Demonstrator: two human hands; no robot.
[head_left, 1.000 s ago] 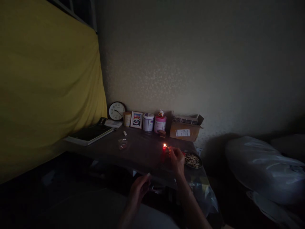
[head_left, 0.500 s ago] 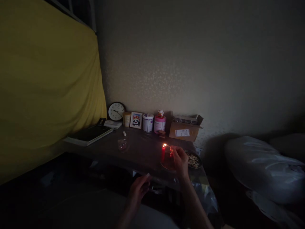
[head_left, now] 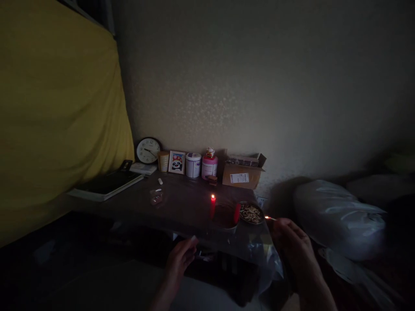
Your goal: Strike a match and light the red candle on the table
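Note:
My right hand (head_left: pixel 293 237) pinches a burning match (head_left: pixel 271 219) beyond the table's right edge, with the small flame pointing left. A lit red candle (head_left: pixel 212 208) stands upright on the table. To its right, a second red candle (head_left: pixel 237 213) without a flame stands at the side of a dark round dish (head_left: pixel 223 225). Beside that is a round container of matchsticks (head_left: pixel 251 214). In front of the table's near edge my left hand (head_left: pixel 180 257) hovers, its fingers loosely bent and nothing visible in them.
Along the wall stand a clock (head_left: pixel 148 150), a panda picture frame (head_left: pixel 177 163), a white tin (head_left: pixel 193 165), a pink tin (head_left: pixel 209 167) and a cardboard box (head_left: pixel 240 175). A large book (head_left: pixel 105 185) lies at the left. White plastic bags (head_left: pixel 337 218) lie at the right.
My right hand has moved away from the lit candle to the right, carrying the burning match. The second candle now shows. The view has shifted slightly to the right.

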